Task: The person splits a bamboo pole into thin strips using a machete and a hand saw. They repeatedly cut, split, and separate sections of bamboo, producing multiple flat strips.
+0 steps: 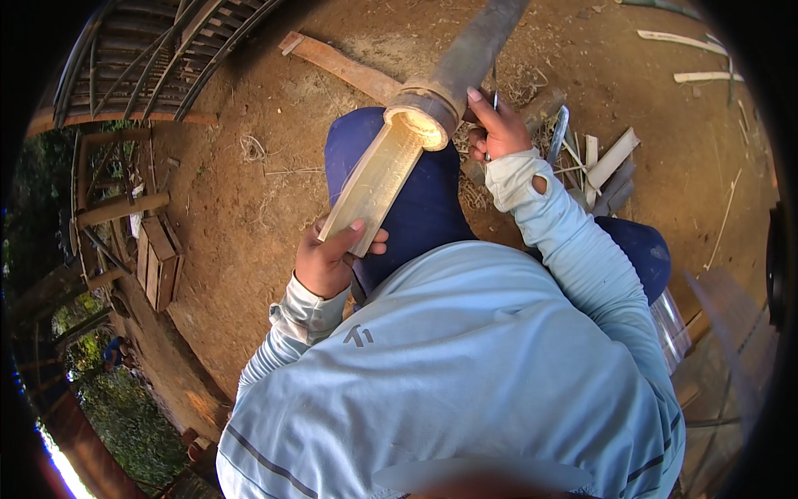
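A thick bamboo pole (467, 60) slants down from the upper right over my dark blue trouser leg (349, 150). Its near end shows a round, pale opening, from which a long split tongue of bamboo (378, 179) runs toward me. My left hand (328, 264) grips the free end of that tongue, thumb on top. By the pole's right side, my right hand (502, 131) is closed around a thin, shiny tool (496, 101); its kind is mostly hidden by the fingers. The right thumb and fingertips are close against the pole's ring.
A flat wooden board (345, 66) lies on the dirt beyond my knee. Bamboo offcuts (611, 158) are piled right of my right hand. A slatted bamboo structure (141, 62) stands at far left, with a wooden box (158, 262) nearer. Clear plastic sheeting (669, 328) lies at right.
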The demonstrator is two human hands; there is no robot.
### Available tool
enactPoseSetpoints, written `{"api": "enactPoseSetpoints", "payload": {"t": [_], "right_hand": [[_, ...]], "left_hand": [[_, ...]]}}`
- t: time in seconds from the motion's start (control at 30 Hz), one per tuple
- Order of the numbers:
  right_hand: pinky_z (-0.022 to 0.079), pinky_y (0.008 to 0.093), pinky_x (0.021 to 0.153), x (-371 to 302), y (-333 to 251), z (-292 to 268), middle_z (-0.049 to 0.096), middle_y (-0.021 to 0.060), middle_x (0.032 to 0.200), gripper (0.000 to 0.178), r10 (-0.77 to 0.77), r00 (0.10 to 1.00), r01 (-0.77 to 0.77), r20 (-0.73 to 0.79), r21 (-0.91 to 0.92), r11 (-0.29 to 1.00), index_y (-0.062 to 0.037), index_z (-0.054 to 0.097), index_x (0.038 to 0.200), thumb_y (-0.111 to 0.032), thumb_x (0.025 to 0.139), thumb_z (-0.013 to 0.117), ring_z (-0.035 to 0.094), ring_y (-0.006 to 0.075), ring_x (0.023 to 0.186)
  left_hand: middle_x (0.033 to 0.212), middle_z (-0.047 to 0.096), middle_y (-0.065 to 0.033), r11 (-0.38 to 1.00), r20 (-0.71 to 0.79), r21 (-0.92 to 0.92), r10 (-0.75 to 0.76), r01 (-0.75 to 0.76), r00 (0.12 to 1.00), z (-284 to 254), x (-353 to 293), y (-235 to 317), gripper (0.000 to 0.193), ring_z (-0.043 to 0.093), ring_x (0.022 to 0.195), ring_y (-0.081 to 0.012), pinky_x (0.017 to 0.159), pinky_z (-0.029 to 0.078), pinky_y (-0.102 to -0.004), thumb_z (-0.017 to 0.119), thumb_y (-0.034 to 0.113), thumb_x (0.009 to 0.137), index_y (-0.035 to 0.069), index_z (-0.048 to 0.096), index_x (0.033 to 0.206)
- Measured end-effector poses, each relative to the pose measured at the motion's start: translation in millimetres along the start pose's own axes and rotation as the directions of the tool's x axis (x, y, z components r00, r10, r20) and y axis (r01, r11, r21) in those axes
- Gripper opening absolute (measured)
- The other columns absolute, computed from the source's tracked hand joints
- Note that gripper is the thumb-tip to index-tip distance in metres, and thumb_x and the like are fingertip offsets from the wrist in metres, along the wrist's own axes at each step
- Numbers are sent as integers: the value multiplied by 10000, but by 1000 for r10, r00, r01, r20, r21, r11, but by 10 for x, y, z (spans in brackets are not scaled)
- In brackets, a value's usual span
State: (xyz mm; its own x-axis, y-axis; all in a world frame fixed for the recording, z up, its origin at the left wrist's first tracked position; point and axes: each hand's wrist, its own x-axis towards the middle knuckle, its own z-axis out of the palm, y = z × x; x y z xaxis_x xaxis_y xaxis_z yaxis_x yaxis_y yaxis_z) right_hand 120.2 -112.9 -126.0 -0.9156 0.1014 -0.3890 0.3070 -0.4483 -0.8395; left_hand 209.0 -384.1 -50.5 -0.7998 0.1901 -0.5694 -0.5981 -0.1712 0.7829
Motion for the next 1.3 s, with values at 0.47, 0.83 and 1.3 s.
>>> {"api": "enactPoseSetpoints", "payload": {"t": [0.47, 0.83, 1.3], "right_hand": [[353, 258, 415, -1, 69, -52, 607, 28, 869, 492, 100, 995, -97, -13, 135, 986, -70, 604, 1156, -469, 887, 707, 420, 84, 468], [318, 235, 447, -71, 12, -3, 517, -5, 804, 379, 104, 995, -101, -10, 145, 984, -108, 590, 1015, -456, 905, 693, 393, 63, 492], [361, 294, 373, 54, 122, -57, 553, 35, 779, 481, 71, 996, -64, -48, 141, 988, -54, 609, 979, -511, 866, 713, 442, 112, 422]], "left_hand": [[942, 710, -204, 972, -25, 233, 42, -35, 999, 67, -33, 48, 397, 701, 810, -251, 786, 567, -345, 600, 148, 923, -123, 572, 1211], [940, 713, -198, 965, -42, 261, 45, -32, 998, 78, -35, 50, 398, 701, 810, -242, 791, 566, -336, 599, 158, 927, -116, 582, 1215], [909, 716, -188, 953, -38, 291, 100, -84, 994, 100, -33, 28, 356, 695, 783, -234, 767, 565, -342, 632, 151, 904, -96, 623, 1160]]}}
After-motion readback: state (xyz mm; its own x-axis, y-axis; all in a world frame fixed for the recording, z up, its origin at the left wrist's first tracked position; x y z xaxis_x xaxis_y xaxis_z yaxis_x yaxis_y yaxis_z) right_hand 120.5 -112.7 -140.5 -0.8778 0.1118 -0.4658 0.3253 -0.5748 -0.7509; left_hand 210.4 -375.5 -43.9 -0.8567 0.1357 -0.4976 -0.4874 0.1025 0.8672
